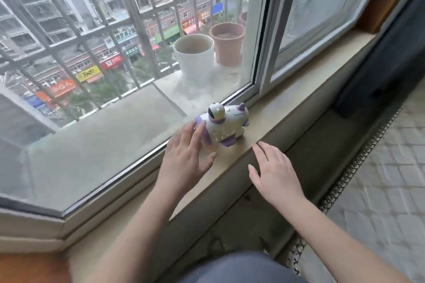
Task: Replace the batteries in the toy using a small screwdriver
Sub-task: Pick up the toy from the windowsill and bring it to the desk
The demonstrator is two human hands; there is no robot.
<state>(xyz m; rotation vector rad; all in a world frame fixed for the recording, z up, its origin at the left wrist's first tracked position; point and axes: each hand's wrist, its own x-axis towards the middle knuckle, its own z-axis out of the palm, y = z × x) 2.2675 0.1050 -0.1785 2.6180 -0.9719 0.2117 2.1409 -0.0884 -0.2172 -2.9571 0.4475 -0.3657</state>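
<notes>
Blue-grey cloth (243, 266) fills the bottom edge of the view, closest to the camera, and two bare forearms reach forward from either side of it. Both hands are spread, fingers straight and holding nothing. The right hand (274, 171) hovers palm down over the front edge of the windowsill (287, 119), well apart from the toy. The left hand (187, 153) stretches further in, its fingertips (199, 127) touching or just short of the near end of the toy; motion blur makes the contact hard to judge.

Next comes the toy (224, 125), a white plastic figure with purple trim and a rounded head with a dark face, which stands upright on the beige sill just beside the window's sliding frame (257, 89). To the right, below the sill, lies a pale quilted surface (386, 190).

Beyond the glass, on the outer ledge (103, 135), stand a white flower pot (195, 57) and a pinkish flower pot (227, 42), side by side and touching or nearly so. Metal security bars (135, 27) close off the ledge, and behind them are apartment blocks and a street lined with coloured shop signs (89, 72).
</notes>
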